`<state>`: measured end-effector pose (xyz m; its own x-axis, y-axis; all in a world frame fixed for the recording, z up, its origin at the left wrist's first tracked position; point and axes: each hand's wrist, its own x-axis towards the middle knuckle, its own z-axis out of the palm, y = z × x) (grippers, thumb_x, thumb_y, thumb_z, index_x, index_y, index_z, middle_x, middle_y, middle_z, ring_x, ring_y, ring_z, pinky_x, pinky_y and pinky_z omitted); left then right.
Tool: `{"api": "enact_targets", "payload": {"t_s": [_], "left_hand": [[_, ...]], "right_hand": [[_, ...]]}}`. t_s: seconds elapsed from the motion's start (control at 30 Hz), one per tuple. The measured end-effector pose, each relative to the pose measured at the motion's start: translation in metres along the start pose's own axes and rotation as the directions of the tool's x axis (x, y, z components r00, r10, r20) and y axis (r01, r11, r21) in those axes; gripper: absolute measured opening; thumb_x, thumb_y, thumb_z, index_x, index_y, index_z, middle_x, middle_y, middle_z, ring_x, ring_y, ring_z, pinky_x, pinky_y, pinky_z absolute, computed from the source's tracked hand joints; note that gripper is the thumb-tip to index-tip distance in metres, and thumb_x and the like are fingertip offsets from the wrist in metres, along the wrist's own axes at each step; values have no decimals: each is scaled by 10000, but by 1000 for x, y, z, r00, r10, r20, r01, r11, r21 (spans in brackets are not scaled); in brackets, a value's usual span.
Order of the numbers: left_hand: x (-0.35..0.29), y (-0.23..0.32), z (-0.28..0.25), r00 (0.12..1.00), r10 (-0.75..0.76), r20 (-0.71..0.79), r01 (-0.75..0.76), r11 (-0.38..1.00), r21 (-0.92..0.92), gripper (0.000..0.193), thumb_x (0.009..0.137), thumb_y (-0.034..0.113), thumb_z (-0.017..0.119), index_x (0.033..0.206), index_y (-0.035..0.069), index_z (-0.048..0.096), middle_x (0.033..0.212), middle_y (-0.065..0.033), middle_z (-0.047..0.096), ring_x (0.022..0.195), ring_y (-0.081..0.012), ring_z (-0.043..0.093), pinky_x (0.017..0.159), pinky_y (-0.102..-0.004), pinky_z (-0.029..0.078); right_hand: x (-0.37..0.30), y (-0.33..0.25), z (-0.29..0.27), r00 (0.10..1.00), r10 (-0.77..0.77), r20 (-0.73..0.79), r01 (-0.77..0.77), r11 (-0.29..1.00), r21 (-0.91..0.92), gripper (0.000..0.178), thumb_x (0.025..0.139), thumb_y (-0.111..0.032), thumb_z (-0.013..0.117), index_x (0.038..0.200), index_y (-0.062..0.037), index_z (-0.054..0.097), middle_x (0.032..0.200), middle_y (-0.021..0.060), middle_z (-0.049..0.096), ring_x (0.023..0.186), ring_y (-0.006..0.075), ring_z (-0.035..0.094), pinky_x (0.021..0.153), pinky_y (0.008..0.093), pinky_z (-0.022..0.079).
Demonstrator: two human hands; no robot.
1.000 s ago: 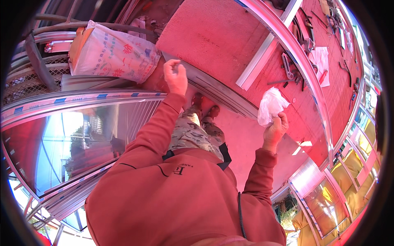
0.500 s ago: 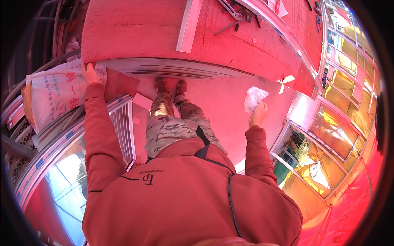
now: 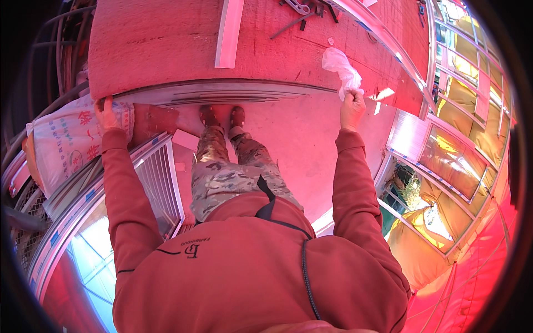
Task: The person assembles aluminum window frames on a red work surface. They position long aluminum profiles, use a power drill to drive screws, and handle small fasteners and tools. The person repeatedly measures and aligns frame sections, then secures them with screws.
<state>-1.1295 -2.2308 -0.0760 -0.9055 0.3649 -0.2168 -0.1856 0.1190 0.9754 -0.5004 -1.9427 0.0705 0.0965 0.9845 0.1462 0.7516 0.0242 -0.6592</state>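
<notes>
My right hand (image 3: 352, 111) is closed on a thin, crumpled white plastic bag (image 3: 340, 65), pinching its lower end. The bag stretches up and to the left, over the near part of a wide red-lit worktable (image 3: 166, 44). At the near left corner of that table, my left hand (image 3: 105, 115) has its fingers curled at the edge, gripping it. Right beside the left hand is a white woven sack (image 3: 66, 139) with coloured print.
A pale metal profile (image 3: 229, 33) lies across the table, with several hand tools (image 3: 305, 10) farther back. A long curved-looking frame bar (image 3: 388, 41) crosses the table's right side. Window frames (image 3: 430, 183) stand at right, and a slatted frame (image 3: 158, 177) at left.
My right hand has moved forward and up, bringing the plastic bag from above the floor to over the table; the bag is now stretched longer. My left hand stays at the table corner.
</notes>
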Motion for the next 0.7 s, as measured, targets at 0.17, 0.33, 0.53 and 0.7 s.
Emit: {"api": "enact_targets", "payload": {"t_s": [0.17,0.33,0.53,0.7], "left_hand": [[-7,-3,-13,1000,2,-29,1,995,103,288,863,131,702,1095,22,571,1046,-51,586,982,-141,540,892,-273,428],[-15,-7,-23,999,7,-34,-5,998,63,218,871,126,691,1035,44,573,998,-42,589,957,-137,538,885,-271,426],[-32,4,-24,998,39,-50,-33,991,126,186,880,140,682,1009,52,582,993,-41,589,942,-138,543,876,-275,432],[-35,4,-28,999,21,-45,-16,995,98,268,852,167,729,1036,38,584,990,-45,593,934,-137,537,855,-272,426]], "right_hand": [[2,-6,12,953,-9,304,88,965,-246,180,815,-78,557,966,-54,652,853,151,647,831,341,615,743,419,491],[-4,15,23,827,-290,482,453,851,-265,169,799,-103,568,920,-27,658,836,156,627,870,348,580,786,422,469],[1,23,21,804,-107,585,317,909,-270,168,793,-142,613,877,0,643,842,166,609,813,368,584,764,437,475],[-11,27,28,967,25,253,21,984,-177,238,814,-176,702,892,18,588,727,58,547,688,151,538,678,321,473]]}}
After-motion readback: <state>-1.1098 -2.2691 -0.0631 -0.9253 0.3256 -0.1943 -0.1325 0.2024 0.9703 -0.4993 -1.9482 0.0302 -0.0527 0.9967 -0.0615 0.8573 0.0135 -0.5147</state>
